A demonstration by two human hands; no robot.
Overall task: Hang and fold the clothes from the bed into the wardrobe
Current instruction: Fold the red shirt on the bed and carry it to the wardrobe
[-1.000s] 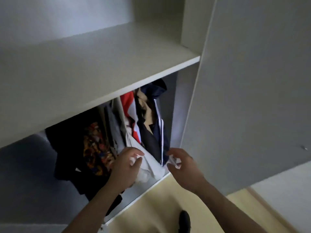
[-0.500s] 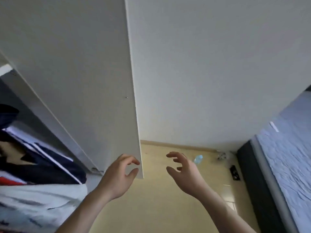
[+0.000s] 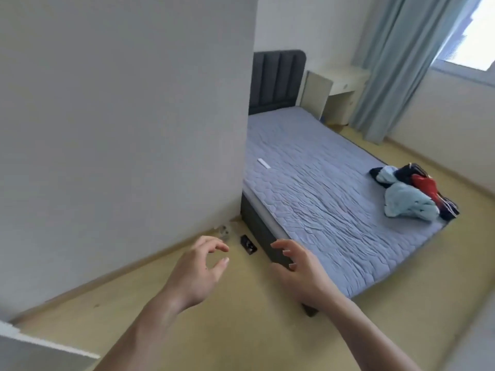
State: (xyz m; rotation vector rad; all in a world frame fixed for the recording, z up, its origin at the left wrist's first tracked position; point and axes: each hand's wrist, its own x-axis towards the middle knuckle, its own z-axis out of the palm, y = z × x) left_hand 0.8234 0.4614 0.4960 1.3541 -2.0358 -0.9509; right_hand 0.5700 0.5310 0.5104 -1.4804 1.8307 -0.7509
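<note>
Now the wardrobe is out of sight and the whole bed point(image 3: 334, 199) shows. Both hands have let go of the clothes in the wardrobe. Left hand point(image 3: 197, 269) and right hand point(image 3: 302, 271) hang in the air over the floor point(image 3: 241, 330), fingers loosely bent, holding nothing. A pile of clothes point(image 3: 412, 191) lies on the far corner of the bed, well apart from the hands. A small white thing point(image 3: 263, 163) lies on the bed near the wall point(image 3: 120, 129).
</note>
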